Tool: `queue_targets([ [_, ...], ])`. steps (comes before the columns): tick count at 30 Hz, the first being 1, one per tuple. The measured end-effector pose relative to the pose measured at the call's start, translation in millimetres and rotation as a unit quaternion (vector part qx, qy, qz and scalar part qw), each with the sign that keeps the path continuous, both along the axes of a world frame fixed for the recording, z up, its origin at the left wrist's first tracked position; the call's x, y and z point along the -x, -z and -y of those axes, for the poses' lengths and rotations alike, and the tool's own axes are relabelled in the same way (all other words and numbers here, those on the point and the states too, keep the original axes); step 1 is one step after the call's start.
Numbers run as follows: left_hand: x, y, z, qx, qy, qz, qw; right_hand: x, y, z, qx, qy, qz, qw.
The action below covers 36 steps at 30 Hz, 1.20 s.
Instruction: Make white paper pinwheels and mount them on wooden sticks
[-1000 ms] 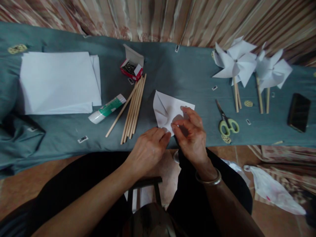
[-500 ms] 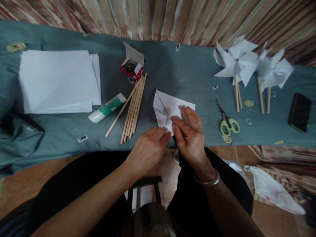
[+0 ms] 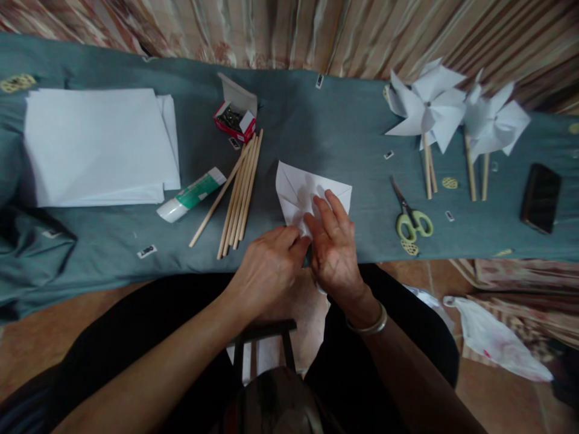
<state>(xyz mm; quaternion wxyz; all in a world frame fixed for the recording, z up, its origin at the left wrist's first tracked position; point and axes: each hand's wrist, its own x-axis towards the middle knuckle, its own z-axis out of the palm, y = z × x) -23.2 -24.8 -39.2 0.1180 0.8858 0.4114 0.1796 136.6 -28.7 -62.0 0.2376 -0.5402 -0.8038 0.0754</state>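
Note:
A white sheet of paper (image 3: pixel 294 184) with creases running to its middle lies near the table's front edge. At its near corner my left hand (image 3: pixel 274 259) is closed, thumb and fingers pinching the paper; the exact grip is partly hidden. My right hand (image 3: pixel 335 241), with a bangle at the wrist, rests on the right part of the same sheet, its fingers stretched out over the surface. The right fingertips are close beside the left ones. Under the hands the near part of the sheet is covered.
Left of the paper are several wooden sticks (image 3: pixel 239 199), a glue tube (image 3: pixel 192 194), an open red box (image 3: pixel 236 119) of small metal pieces and a paper stack (image 3: pixel 93 144). To the right lie green-handled scissors (image 3: pixel 411 217), paper pinwheels (image 3: pixel 427 105) on sticks and a phone (image 3: pixel 540 198).
My right hand has shifted left over the paper, and its fingers have straightened more onto it. My left hand still pinches the near corner. The whole view has shifted slightly.

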Motion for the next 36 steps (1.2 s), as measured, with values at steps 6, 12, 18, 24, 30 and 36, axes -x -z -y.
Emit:
queue_targets([
  [6,0.4,1.6,-0.6,0.004,-0.004,-0.002,1.000,-17.9,-7.9,-9.4,0.053,0.033,-0.095,0.994],
  [12,0.0,0.8,-0.7,0.016,-0.004,0.003,1.000,-44.8,-6.2,-42.1,0.006,0.111,-0.038,0.993],
  [18,3.0,-1.3,-3.0,0.000,0.000,0.005,1.000,-47.1,-9.4,-58.4,0.011,0.088,0.011,0.996],
  [24,18.0,-3.7,-10.8,-0.055,-0.012,0.014,0.998,-53.1,-20.5,-50.7,0.012,0.107,-0.031,0.994],
  [30,30.8,-6.1,-17.1,-0.043,-0.014,0.028,0.999,-59.0,-24.2,-37.3,0.038,0.133,-0.058,0.989],
  [36,30.0,-5.9,-13.8,-0.033,-0.015,0.021,0.999,-65.7,-24.3,-28.5,0.038,0.142,-0.059,0.987],
])
